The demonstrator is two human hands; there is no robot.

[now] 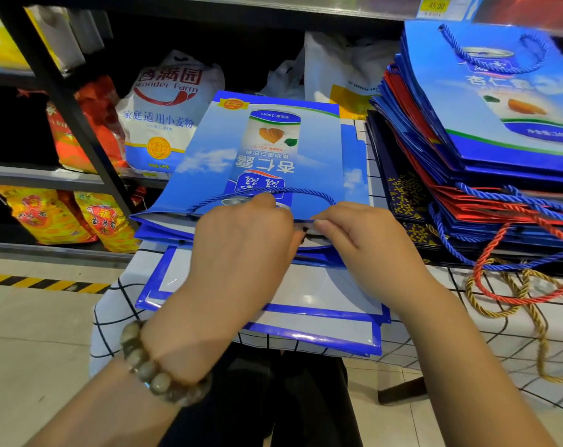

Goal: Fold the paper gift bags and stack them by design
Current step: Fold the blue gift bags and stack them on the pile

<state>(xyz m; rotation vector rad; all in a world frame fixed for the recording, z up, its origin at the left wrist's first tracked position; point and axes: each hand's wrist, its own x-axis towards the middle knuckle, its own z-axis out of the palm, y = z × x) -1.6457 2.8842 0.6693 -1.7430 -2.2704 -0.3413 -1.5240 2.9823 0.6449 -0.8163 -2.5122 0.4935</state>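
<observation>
You are holding the blue gift bag (267,150) by its open mouth, with the printed face up and the base pointing away toward the shelving, so it is lying partly above the checked tablecloth (467,343) in front of you. Your left hand (241,243) is gripping the near rim, with the thumb lying on the printed face just below the blue rope handle (306,191). Your right hand (354,233) is pinching the same rim just beside it. In my judgement you are bringing the two rims together to flatten the bag along its side creases. Under it, flat bags with blue borders (306,304) are lying on the cloth, probably the pile for this design. To your right, the tall stack (499,124) is carrying a matching blue bag on top, with red bags (406,108) and dark patterned bags (402,195) below it, so the designs appear mixed there. Your left fingers are hidden inside the mouth, and I cannot tell how far the side gussets are collapsing. The stack is cut off at the right edge and blurred at the top, so its count cannot be made out. The gold cords (538,317) are trailing over the cloth from bags I cannot identify.
</observation>
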